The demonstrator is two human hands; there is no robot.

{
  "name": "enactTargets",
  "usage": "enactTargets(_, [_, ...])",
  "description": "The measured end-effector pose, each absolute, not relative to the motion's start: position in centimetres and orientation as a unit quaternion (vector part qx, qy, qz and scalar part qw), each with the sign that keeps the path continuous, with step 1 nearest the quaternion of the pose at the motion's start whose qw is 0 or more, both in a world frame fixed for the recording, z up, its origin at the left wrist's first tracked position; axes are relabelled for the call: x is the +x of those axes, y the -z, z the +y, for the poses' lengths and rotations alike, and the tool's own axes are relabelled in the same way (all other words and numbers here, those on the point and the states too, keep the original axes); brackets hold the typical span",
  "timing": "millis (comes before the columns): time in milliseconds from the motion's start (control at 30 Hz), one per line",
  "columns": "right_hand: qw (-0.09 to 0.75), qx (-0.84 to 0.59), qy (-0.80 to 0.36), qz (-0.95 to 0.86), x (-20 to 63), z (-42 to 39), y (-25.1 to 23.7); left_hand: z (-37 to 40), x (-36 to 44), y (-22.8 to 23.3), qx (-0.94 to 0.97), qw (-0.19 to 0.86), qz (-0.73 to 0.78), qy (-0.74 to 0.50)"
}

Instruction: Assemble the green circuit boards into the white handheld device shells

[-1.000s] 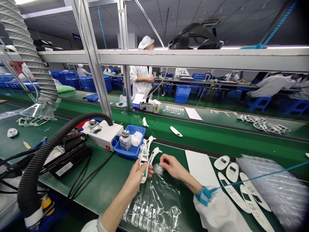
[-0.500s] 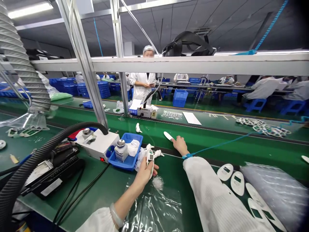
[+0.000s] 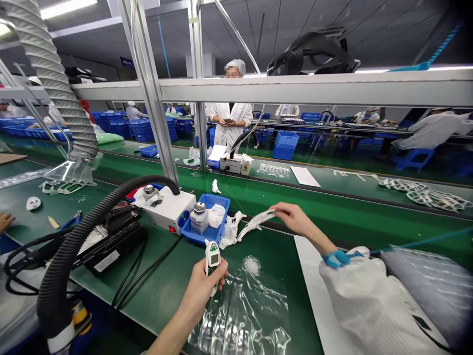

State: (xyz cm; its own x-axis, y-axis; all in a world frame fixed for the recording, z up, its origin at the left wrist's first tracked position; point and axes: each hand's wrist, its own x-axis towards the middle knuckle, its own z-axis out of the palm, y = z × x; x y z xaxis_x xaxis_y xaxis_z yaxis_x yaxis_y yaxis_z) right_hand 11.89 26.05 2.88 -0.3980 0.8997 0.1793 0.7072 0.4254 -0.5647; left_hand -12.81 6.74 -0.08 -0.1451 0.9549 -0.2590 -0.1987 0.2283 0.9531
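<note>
My left hand (image 3: 199, 288) is closed around an ear-thermometer body (image 3: 213, 257), a white half-shell with a small display and green circuit board. It is held upright above the bench. My right hand (image 3: 293, 218) pinches one end of a long white plastic shell (image 3: 258, 219), smeared by motion, over the bench edge by the belt. Several white pointed parts (image 3: 232, 229) lie close to its far end, beside a blue tray (image 3: 211, 235). That tray holds a pump bottle (image 3: 199, 218) and white wadding (image 3: 216, 215). A clear plastic sheet (image 3: 247, 315) lies below my hands.
A white box with a red switch (image 3: 166, 209) and a black hose (image 3: 84, 231) stand left. A green belt (image 3: 332, 212) runs behind the bench, with a white part (image 3: 216, 186) on it. Bubble wrap (image 3: 424, 281) lies right. Across the belt stands a person in white (image 3: 231, 121).
My right hand has lifted the white shell off the belt and drawn it nearer. The left hand has moved down-left with the thermometer body, turning its display toward me. The view has shifted left.
</note>
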Motion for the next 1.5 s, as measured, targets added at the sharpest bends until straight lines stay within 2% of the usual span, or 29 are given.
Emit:
enactTargets(133, [0.13,-0.26,-0.29,-0.912,8.7,16.8,-4.7,3.6,-11.4,0.4,0.359,0.559,0.563,-0.491])
enactTargets(200, [0.11,-0.212,-0.309,-0.92,7.0,13.0,-4.6,1.7,-10.9,1.0,0.385,0.554,0.573,-0.465])
enactTargets(400, [0.162,-0.362,-0.371,-0.84,5.2,6.6,-0.4,-3.7,-12.3,4.2,0.37,0.505,0.63,-0.46])
enactTargets(533, [0.166,-0.461,-0.329,-0.807,5.9,4.2,3.7,-6.0,-13.2,5.6,0.299,0.45,0.675,-0.503])
enactTargets(667, [0.171,-0.508,-0.317,-0.783,5.6,2.4,5.8,-6.7,-12.7,5.8,0.283,0.453,0.671,-0.514])
enactTargets(900, [0.305,-0.511,-0.33,-0.733,5.0,0.2,6.3,-7.0,-11.4,5.8,0.253,0.464,0.656,-0.538])
enactTargets(1000, [0.381,-0.504,-0.335,-0.699,5.2,-0.5,5.7,-7.3,-11.2,5.8,0.244,0.476,0.65,-0.54])
enactTargets(1067, [0.402,-0.501,-0.358,-0.678,5.3,-0.7,4.8,-7.4,-11.0,5.8,0.244,0.484,0.647,-0.537])
enactTargets(1233, [0.359,-0.472,-0.439,-0.675,4.4,-1.0,2.8,-7.5,-10.6,5.7,0.274,0.492,0.639,-0.524])
enactTargets(1500, [0.301,-0.482,-0.42,-0.708,3.6,-0.8,3.4,-7.4,-9.6,5.0,0.27,0.477,0.644,-0.533])
